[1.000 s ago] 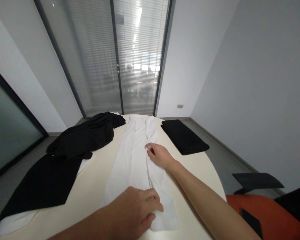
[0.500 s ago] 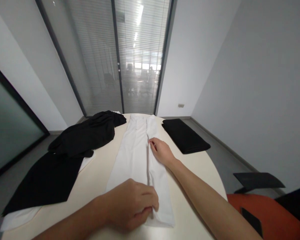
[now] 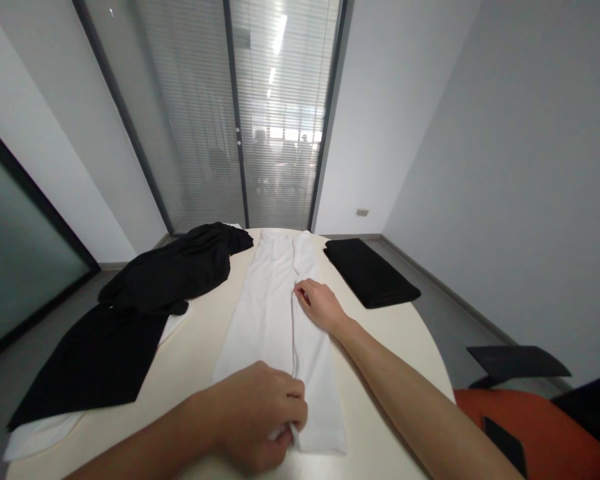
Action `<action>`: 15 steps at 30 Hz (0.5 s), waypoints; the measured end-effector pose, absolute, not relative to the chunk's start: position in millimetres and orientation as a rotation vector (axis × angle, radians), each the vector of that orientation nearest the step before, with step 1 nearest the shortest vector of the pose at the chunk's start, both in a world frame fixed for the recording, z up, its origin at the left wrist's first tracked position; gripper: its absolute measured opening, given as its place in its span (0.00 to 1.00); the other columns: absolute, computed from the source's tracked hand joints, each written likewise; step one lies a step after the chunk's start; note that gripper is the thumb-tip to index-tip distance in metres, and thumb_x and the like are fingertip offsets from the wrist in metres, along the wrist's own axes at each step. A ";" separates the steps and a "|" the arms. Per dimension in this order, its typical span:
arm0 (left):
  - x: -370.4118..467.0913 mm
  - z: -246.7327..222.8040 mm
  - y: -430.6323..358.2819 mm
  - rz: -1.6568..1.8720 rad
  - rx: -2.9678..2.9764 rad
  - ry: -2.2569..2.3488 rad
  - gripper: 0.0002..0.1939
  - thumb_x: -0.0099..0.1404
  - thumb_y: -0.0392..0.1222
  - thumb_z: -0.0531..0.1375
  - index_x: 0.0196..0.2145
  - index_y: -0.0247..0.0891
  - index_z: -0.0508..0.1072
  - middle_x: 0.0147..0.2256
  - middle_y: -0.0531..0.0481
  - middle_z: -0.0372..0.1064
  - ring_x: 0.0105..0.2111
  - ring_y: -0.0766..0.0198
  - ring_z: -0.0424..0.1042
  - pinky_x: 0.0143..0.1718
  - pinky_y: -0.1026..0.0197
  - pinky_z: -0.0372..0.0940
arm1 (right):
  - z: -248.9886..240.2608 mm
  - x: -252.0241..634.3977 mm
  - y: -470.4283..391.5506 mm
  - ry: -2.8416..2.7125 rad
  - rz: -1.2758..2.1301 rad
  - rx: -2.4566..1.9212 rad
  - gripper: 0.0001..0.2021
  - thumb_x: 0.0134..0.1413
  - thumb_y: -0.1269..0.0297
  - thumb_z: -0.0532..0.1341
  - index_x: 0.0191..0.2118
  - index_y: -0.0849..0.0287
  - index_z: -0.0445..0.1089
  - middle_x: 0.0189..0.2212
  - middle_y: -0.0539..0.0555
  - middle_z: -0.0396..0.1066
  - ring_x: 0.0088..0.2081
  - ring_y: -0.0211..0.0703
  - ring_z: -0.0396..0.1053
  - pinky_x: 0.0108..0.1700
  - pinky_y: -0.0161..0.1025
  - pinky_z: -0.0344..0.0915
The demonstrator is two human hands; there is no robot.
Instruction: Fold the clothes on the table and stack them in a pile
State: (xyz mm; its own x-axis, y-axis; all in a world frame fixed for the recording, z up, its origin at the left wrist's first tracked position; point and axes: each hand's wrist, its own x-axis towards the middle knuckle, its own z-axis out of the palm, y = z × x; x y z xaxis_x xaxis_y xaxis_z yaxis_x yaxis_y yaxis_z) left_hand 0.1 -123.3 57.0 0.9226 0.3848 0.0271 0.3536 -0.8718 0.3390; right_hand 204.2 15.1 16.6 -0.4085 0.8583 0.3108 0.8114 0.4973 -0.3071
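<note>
A long white garment (image 3: pixel 263 313) lies lengthwise on the table, with a strip along its right side folded over. I cannot make out for certain what kind of garment it is. My left hand (image 3: pixel 260 413) pinches the edge of that strip at the near end, fingers closed on the cloth. Farther up the same edge, my right hand (image 3: pixel 320 303) has its thumb and fingertips closed on the fabric. Between the two hands the fold's edge runs fairly straight.
Black clothes (image 3: pixel 170 270) lie heaped on the left, over white cloth (image 3: pixel 45 437). A folded black cloth (image 3: pixel 370 272) is on the right. The round cream table (image 3: pixel 400 347) stands near an orange chair (image 3: pixel 545 433) at lower right. Glass panels with blinds (image 3: pixel 280 167) rise behind.
Both hands have shifted slightly left, drawing the garment's folded edge with them. The edge between the hands looks straighter, and the dark gap beside it has narrowed.
</note>
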 end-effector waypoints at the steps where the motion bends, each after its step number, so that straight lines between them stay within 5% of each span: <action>1: 0.0 58.5 -123.1 0.129 2.748 0.542 0.08 0.56 0.37 0.61 0.36 0.43 0.69 0.35 0.56 0.72 0.33 0.63 0.72 0.30 0.61 0.61 | 16.1 204.3 15.3 -2.323 0.156 -1.381 0.11 0.68 0.67 0.53 0.48 0.56 0.72 0.43 0.55 0.74 0.42 0.42 0.71 0.47 0.36 0.60; 10: -4.2 53.2 -122.1 0.109 2.755 0.529 0.15 0.55 0.52 0.69 0.38 0.47 0.74 0.36 0.57 0.73 0.35 0.61 0.74 0.31 0.60 0.61 | 11.6 204.5 18.5 -2.188 0.264 -1.452 0.15 0.68 0.63 0.52 0.54 0.57 0.69 0.41 0.54 0.76 0.39 0.41 0.71 0.43 0.35 0.61; 15: -3.0 46.2 -122.6 0.154 2.741 0.485 0.09 0.57 0.45 0.67 0.37 0.46 0.76 0.36 0.57 0.74 0.32 0.64 0.74 0.31 0.62 0.61 | 24.6 204.7 41.2 -2.076 0.136 -1.640 0.10 0.64 0.62 0.55 0.45 0.56 0.73 0.38 0.54 0.76 0.38 0.42 0.71 0.40 0.36 0.59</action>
